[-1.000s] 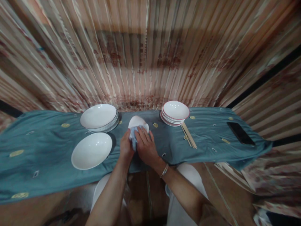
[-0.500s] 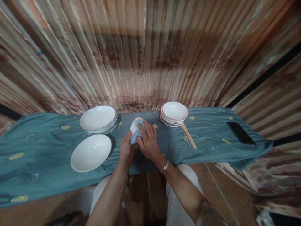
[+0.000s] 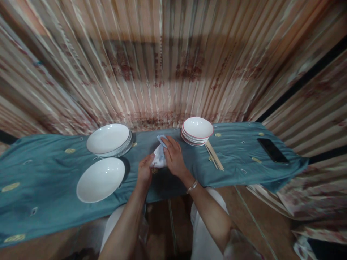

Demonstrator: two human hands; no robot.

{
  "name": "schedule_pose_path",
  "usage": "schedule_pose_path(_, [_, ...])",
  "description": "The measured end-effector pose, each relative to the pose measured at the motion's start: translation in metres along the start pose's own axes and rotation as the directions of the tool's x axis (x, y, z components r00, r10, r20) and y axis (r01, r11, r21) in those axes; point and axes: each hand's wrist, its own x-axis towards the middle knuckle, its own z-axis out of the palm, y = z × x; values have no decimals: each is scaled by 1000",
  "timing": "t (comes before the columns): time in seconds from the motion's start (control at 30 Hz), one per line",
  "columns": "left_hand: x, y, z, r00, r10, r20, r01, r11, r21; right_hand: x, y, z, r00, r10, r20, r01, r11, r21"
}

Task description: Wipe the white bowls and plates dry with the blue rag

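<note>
Above the near middle of the table I hold a small white bowl with reddish marks on its outside. It is tilted, and part of it is hidden behind my fingers. My left hand is closed on the bowl's left edge. A pale blue cloth is gripped under the fingers of my right hand, pressed against the bowl's upper right side. A stack of red-rimmed white bowls stands to the right beyond that hand. On the left, a wide white dish lies in front of a stack of dark-rimmed white plates.
Wooden chopsticks lie beside the bowl stack. A black phone rests at the right of the table. A teal patterned cloth covers the narrow table, and a pleated curtain hangs close behind it.
My right hand has slid the blue cloth up to the bowl's far rim. The bowl has turned, so its marked outside shows more. The view has shifted slightly right.
</note>
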Motion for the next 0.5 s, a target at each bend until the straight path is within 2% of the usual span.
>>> schedule_pose_path(0.13, [1,-1,-2,1000,3,-14,-3,1000,-6,8,19,4,995,87,-38,-74,959,273])
schedule_pose_path(0.27, [0,1,-1,996,-8,-88,7,1000,-10,14,38,8,975,222,-2,-190,837,513])
schedule_pose_path(0.37, [-1,3,-1,995,-20,-102,17,999,-28,15,46,13,939,339,59,-296,710,639])
schedule_pose_path(0.5, [-1,4,-5,992,-39,-117,29,996,-82,15,49,22,866,476,154,-398,470,788])
